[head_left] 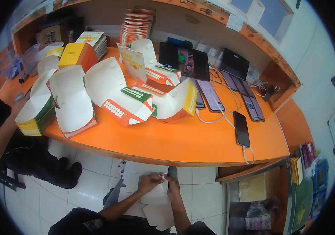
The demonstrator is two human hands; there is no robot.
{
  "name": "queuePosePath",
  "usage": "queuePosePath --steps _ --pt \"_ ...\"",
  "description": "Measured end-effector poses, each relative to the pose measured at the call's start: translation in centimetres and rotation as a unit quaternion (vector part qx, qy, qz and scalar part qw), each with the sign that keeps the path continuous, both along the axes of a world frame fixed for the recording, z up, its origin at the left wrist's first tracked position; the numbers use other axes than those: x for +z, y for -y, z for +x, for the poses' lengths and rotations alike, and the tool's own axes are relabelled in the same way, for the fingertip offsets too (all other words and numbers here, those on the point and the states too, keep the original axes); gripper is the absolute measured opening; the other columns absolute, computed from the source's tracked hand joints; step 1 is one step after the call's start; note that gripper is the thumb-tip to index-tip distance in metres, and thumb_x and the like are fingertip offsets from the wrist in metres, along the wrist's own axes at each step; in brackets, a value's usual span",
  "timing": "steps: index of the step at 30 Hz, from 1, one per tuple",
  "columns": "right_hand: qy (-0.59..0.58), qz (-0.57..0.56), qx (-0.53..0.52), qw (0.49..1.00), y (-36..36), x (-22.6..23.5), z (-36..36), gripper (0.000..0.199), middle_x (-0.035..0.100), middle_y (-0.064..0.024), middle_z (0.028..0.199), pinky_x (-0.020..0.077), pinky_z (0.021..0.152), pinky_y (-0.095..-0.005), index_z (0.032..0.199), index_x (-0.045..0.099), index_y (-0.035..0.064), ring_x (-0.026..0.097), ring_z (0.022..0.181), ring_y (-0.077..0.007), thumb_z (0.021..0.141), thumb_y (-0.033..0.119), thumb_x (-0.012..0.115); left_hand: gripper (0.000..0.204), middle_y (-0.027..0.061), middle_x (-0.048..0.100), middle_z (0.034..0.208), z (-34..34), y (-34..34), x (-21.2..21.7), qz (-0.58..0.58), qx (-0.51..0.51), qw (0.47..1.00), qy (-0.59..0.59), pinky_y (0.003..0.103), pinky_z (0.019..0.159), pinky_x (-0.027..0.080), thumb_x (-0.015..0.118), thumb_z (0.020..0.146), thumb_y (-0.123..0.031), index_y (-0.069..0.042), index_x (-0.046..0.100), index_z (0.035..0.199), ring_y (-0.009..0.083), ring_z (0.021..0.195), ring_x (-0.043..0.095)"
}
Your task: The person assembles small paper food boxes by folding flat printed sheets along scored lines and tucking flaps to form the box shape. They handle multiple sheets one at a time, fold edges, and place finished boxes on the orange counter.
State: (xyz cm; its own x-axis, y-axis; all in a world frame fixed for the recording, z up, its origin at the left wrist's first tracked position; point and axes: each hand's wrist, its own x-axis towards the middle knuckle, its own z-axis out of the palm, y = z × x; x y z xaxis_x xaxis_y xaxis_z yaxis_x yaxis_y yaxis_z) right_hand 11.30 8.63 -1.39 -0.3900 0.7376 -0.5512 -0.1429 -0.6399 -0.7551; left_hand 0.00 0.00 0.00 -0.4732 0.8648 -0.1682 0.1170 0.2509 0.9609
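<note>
One small white piece [163,176], perhaps paper, sits pinched between left hand [150,183] and right hand [172,186].
Both close fingertips on it, seemingly for fine control, above a pale sheet [157,196] on the near side of the orange surface [167,145].

Desk [175,141]: orange, curving across mid-frame
Floor [203,192]: pale, tiled, lower left and bottom centre
Wall [312,74]: whitish, at right
Panes [270,17]: bluish, white-framed, upper right
Cabinet [233,207]: open-fronted, lower right
</note>
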Motion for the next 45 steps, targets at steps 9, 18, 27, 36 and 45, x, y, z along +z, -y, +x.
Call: queuePosePath --steps 9,18,27,36,45 --pt "0.058 0.082 0.097 0.990 -1.0 0.7 0.5 0.008 0.064 -0.0073 0.079 0.0427 0.076 -0.0236 0.077 0.065 -0.0009 0.058 0.079 -0.0134 0.080 0.006 0.067 0.021 0.0066 0.068 0.082 1.5 -0.2 -3.6 0.094 0.054 0.992 0.063 0.024 0.069 0.049 0.074 0.078 -0.021 -0.003 0.066 0.085 0.0123 0.074 0.065" --pt "0.028 0.164 0.112 0.980 -0.5 0.5 -0.1 0.007 0.065 -0.0046 0.076 0.0422 0.067 -0.0221 0.076 0.065 0.0008 0.056 0.071 -0.0098 0.079 0.006 0.069 0.017 0.0061 0.068 0.085 1.5 0.3 -2.9 0.147 0.090 0.977 0.123 0.025 0.072 0.049 0.068 0.083 -0.014 -0.002 0.063 0.093 0.0114 0.079 0.064" --pt "0.165 0.260 0.128 0.943 0.0 0.4 -0.3 0.009 0.062 -0.0014 0.073 0.0388 0.064 -0.0193 0.076 0.064 0.0018 0.051 0.067 -0.0061 0.082 0.007 0.068 0.017 0.0050 0.068 0.087 0.9 0.5 -2.3 0.150 0.076 0.968 0.188 0.022 0.077 0.047 0.067 0.084 -0.011 -0.001 0.063 0.097 0.0097 0.083 0.062" --pt "0.100 0.187 0.130 0.968 0.7 2.5 0.0 0.010 0.065 -0.0022 0.078 0.0420 0.068 -0.0198 0.085 0.070 0.0015 0.055 0.073 -0.0075 0.083 0.011 0.067 0.014 0.0065 0.068 0.092 1.1 0.6 -2.9 0.173 0.094 0.962 0.188 0.023 0.080 0.047 0.066 0.084 -0.007 0.001 0.063 0.095 0.0104 0.085 0.062" --pt "0.180 0.365 0.206 0.890 1.7 4.4 0.4 0.022 0.069 -0.0046 0.090 0.0476 0.073 -0.0215 0.101 0.069 0.0031 0.059 0.081 -0.0068 0.085 0.018 0.067 0.016 0.0083 0.066 0.093 0.3 0.7 -2.6 0.128 0.084 0.965 0.212 0.024 0.079 0.050 0.065 0.084 -0.005 0.004 0.062 0.096 0.0121 0.087 0.062"
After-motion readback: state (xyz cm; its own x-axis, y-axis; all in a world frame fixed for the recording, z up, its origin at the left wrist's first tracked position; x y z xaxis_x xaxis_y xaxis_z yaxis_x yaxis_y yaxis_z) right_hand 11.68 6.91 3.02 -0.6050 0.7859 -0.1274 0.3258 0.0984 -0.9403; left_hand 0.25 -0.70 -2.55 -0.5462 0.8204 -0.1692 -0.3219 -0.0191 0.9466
